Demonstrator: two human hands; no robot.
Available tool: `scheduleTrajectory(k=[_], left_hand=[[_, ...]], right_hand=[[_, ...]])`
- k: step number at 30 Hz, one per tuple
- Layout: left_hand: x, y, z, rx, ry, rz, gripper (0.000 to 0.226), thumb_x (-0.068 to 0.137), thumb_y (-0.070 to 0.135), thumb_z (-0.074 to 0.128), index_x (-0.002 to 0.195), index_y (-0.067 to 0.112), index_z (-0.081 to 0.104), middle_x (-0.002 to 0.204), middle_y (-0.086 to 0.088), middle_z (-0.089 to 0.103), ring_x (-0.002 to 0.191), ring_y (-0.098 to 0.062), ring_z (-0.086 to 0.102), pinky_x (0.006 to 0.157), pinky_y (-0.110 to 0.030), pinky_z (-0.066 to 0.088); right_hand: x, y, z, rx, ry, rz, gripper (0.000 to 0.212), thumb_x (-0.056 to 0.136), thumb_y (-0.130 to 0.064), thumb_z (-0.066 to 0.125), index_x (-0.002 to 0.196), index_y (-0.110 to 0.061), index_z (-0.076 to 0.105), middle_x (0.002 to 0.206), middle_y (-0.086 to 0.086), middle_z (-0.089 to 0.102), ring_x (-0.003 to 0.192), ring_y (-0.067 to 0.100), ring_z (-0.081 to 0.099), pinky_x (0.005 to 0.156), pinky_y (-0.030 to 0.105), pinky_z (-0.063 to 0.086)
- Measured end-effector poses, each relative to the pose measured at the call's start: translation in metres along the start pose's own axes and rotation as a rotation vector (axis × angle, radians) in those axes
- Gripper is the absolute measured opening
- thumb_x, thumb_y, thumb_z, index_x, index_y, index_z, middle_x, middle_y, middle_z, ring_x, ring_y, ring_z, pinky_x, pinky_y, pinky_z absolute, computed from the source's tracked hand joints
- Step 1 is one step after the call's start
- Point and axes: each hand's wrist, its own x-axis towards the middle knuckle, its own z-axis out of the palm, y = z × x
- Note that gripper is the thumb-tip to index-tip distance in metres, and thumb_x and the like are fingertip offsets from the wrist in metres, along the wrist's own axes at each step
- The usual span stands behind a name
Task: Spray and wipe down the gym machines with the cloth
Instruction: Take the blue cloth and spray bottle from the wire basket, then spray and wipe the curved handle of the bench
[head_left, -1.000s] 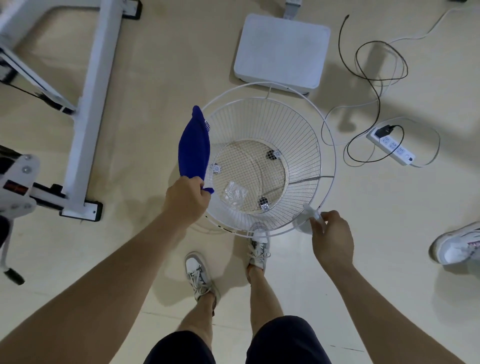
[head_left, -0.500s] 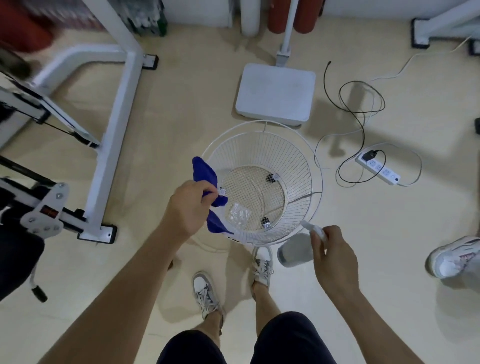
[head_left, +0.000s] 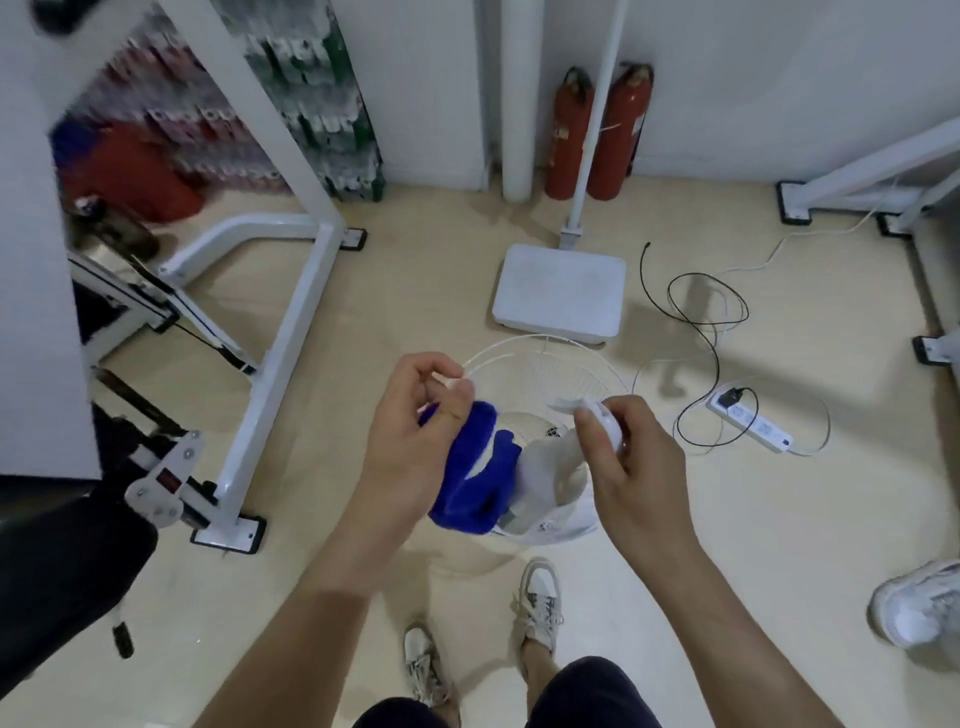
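Beige floor (head_left: 363, 291), wire basket (head_left: 540, 348) below: left hand (head_left: 410, 441) pinches the cloth (head_left: 478, 478), hanging toward 6; right hand (head_left: 634, 467) grips the bottle (head_left: 556, 467), nozzle toward 9.

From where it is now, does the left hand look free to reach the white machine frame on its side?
Probably yes. The left hand holds the blue cloth above the wire basket, and only bare floor lies between it and the white frame.

Left hand (head_left: 410, 441), right hand (head_left: 631, 462); both clenched
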Motion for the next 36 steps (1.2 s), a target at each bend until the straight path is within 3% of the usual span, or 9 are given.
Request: scheduleTrajectory(k=[4,7,12,16,19,21,30,33,36], left_hand=[[-0.022,0.013,-0.005,0.261,-0.292,-0.041,0.072,0.056,0.057,0.076,0.121,0.049,0.048,0.104,0.022,0.049,0.079,-0.004,0.053,0.077,-0.024,0.051],[-0.039,0.028,-0.009,0.488,-0.368,0.001,0.103,0.053,0.059,0.081,0.142,0.047,0.029,0.128,0.032,0.039,0.106,0.004,0.050,0.093,-0.025,0.047],[-0.061,0.049,-0.031,0.571,-0.279,0.098,0.075,0.052,0.065,0.073,0.119,0.048,0.044,0.101,0.023,0.064,0.089,0.002,0.061,0.079,-0.030,0.053],[-0.077,0.052,-0.071,0.451,-0.275,0.036,0.065,0.053,0.058,0.078,0.111,0.048,0.050,0.092,0.023,0.067,0.082,0.006,0.063,0.074,-0.027,0.056],[-0.094,0.049,-0.110,0.437,-0.329,0.043,0.067,0.053,0.057,0.078,0.113,0.045,0.052,0.096,0.022,0.067,0.086,0.005,0.063,0.076,-0.029,0.057],[-0.103,0.047,-0.129,0.413,-0.370,0.035,0.069,0.053,0.055,0.079,0.116,0.042,0.053,0.097,0.020,0.068,0.088,0.004,0.064,0.078,-0.031,0.057],[-0.145,0.046,-0.216,0.306,-0.429,0.023,0.048,0.066,0.022,0.085,0.101,0.043,0.058,0.095,0.026,0.068,0.088,0.007,0.064,0.068,-0.010,0.048],[-0.161,0.044,-0.237,0.265,-0.434,-0.009,0.046,0.066,0.016,0.084,0.102,0.035,0.062,0.096,0.015,0.072,0.091,-0.003,0.068,0.076,-0.021,0.055],[-0.179,0.041,-0.251,0.205,-0.396,-0.023,0.048,0.067,0.010,0.084,0.107,0.028,0.064,0.101,0.012,0.072,0.096,-0.004,0.067,0.082,-0.023,0.055]], right_hand=[[0.010,-0.064,-0.006,0.059,0.070,-0.150,0.027,0.091,-0.045,0.053,0.074,-0.025,0.046,0.067,-0.015,0.056,0.058,0.001,0.049,0.053,0.013,0.036],[0.014,-0.108,-0.008,0.184,0.145,-0.236,0.041,0.090,-0.052,0.048,0.075,-0.014,0.048,0.067,-0.005,0.053,0.057,0.006,0.046,0.052,0.015,0.036],[-0.006,-0.162,0.010,0.349,0.079,-0.254,0.048,0.083,-0.055,0.051,0.082,-0.006,0.052,0.075,0.014,0.056,0.066,0.019,0.052,0.060,0.016,0.042],[-0.028,-0.186,0.020,0.462,-0.357,-0.127,0.044,0.070,-0.061,0.059,0.106,-0.035,0.063,0.106,-0.007,0.066,0.085,0.012,0.065,0.072,0.020,0.052],[-0.048,-0.204,0.031,0.394,-0.638,-0.143,0.032,0.082,-0.037,0.068,0.112,-0.027,0.069,0.121,-0.001,0.069,0.110,0.018,0.066,0.094,0.043,0.054],[-0.063,-0.215,0.041,0.392,-0.696,-0.151,0.029,0.085,-0.025,0.065,0.113,-0.017,0.067,0.120,0.003,0.070,0.109,0.023,0.069,0.095,0.050,0.050],[-0.133,-0.250,0.102,0.245,-0.635,-0.244,0.036,0.085,-0.017,0.075,0.113,-0.030,0.058,0.117,-0.011,0.067,0.093,0.024,0.073,0.094,0.052,0.053],[-0.159,-0.253,0.120,0.173,-0.524,-0.326,0.029,0.087,-0.024,0.072,0.108,-0.039,0.059,0.111,-0.017,0.066,0.097,0.012,0.069,0.090,0.037,0.054],[-0.182,-0.256,0.131,0.090,-0.505,-0.376,0.032,0.089,-0.025,0.069,0.112,-0.043,0.056,0.088,-0.003,0.068,0.079,0.009,0.066,0.070,0.020,0.052]])
